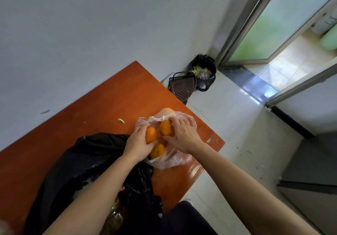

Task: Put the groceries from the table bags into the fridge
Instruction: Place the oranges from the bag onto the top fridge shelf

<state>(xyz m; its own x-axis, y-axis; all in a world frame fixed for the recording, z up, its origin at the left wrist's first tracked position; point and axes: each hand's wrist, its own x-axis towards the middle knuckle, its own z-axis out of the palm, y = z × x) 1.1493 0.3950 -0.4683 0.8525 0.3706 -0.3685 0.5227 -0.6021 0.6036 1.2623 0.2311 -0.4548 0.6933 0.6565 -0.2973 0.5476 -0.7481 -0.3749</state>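
A clear plastic bag [171, 161] of oranges lies near the right edge of the orange-brown table [102, 103]. My left hand [138, 143] grips one orange [151, 134] and also touches a lower orange [157, 150]. My right hand [182, 134] curls its fingers over another orange [165, 127] inside the bag. One more orange [166, 111] shows through the plastic at the bag's far end. A large black plastic bag [76, 172] with more groceries lies open on the table under my left forearm.
A small green scrap [121, 120] lies on the table. On the floor beyond the table's far corner stand a dark slatted basket [182, 88] and a black-lined bin [204, 70]. A grey appliance [310, 189] stands at the lower right. A glass door [273, 24] stands open.
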